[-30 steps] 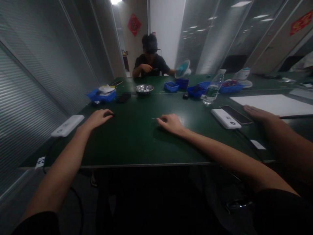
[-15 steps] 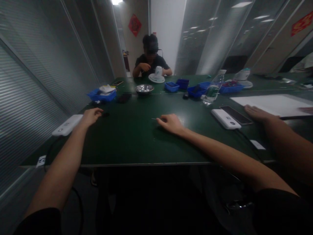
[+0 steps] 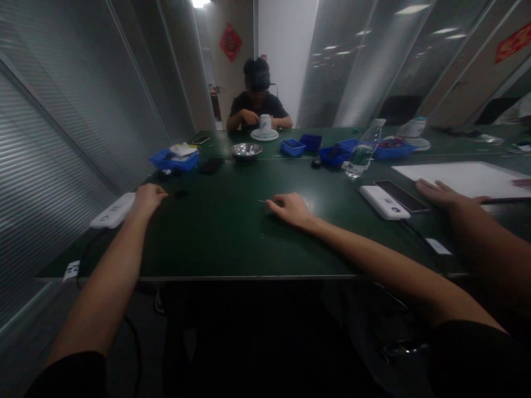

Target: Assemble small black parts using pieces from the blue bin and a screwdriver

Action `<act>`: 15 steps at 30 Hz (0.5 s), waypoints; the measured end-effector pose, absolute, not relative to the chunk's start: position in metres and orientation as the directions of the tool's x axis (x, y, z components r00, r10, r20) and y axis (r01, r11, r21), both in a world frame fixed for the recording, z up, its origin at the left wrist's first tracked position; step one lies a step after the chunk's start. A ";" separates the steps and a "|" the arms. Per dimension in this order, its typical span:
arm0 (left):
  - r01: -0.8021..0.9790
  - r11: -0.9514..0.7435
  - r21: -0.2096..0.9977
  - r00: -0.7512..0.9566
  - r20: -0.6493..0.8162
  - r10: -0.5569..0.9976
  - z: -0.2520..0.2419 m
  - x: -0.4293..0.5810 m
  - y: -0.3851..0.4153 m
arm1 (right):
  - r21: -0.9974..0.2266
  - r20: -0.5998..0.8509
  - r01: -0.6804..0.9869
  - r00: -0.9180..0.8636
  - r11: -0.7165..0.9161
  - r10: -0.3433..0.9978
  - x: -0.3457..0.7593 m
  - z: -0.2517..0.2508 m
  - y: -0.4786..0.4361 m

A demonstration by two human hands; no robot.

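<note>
My right hand (image 3: 289,209) rests on the green table (image 3: 215,237), thumb and forefinger pinched on a thin needle (image 3: 261,200). The needle's pale tip points left; the rest is hidden in the fingers. Off to the left, my left hand (image 3: 150,198) is held just over the tabletop with its fingers curled and the tips pressed together. Whatever may be in that pinch is too small to make out. A small dark item (image 3: 181,194) lies just right of the left fingertips. Beside the left wrist is a white power bank (image 3: 113,213) with a cable.
Farther back are a blue tray (image 3: 174,161), a metal bowl (image 3: 246,151), blue bins (image 3: 292,147) and a water bottle (image 3: 364,152). On the right, another power bank (image 3: 384,202), a phone (image 3: 400,195) and a neighbour's hand (image 3: 443,193) on a white board. A person (image 3: 258,102) sits opposite.
My left hand has drawn slightly left and its fingers have curled into a pinch. My right hand stays in place. The person opposite has lowered the white cup and its perforated base.
</note>
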State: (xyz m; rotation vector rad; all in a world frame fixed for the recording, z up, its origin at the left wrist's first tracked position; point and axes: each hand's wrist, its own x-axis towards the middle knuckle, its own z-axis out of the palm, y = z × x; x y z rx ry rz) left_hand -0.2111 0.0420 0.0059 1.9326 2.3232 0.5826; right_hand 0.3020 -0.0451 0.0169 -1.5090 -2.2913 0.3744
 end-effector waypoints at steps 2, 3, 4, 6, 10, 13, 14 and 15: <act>0.943 0.167 0.288 -0.224 0.176 0.959 0.007 -0.210 0.039 | -0.419 0.157 0.820 -0.358 0.390 0.920 0.302 0.017 -0.045; 0.946 0.183 0.269 -0.233 0.168 0.958 0.008 -0.209 0.037 | -0.420 0.155 0.819 -0.360 0.391 0.920 0.302 0.017 -0.045; 0.948 0.189 0.257 -0.236 0.163 0.958 0.008 -0.208 0.035 | -0.419 0.154 0.818 -0.362 0.393 0.919 0.302 0.017 -0.045; 0.948 0.198 0.247 -0.242 0.160 0.957 0.011 -0.204 0.033 | -0.415 0.152 0.821 -0.363 0.393 0.919 0.302 0.016 -0.044; 0.944 0.138 0.298 -0.202 0.195 0.960 0.016 -0.193 0.033 | -0.420 0.148 0.819 -0.364 0.392 0.919 0.303 0.015 -0.043; 0.928 0.048 0.369 -0.145 0.239 0.960 0.019 -0.185 0.035 | -0.434 0.150 0.806 -0.376 0.402 0.915 0.303 0.016 -0.044; 0.924 0.025 0.382 -0.127 0.243 0.962 0.019 -0.183 0.036 | -0.434 0.151 0.804 -0.379 0.405 0.913 0.303 0.016 -0.044; 0.922 0.009 0.386 -0.110 0.242 0.964 0.018 -0.182 0.036 | -0.431 0.151 0.806 -0.380 0.407 0.913 0.303 0.017 -0.044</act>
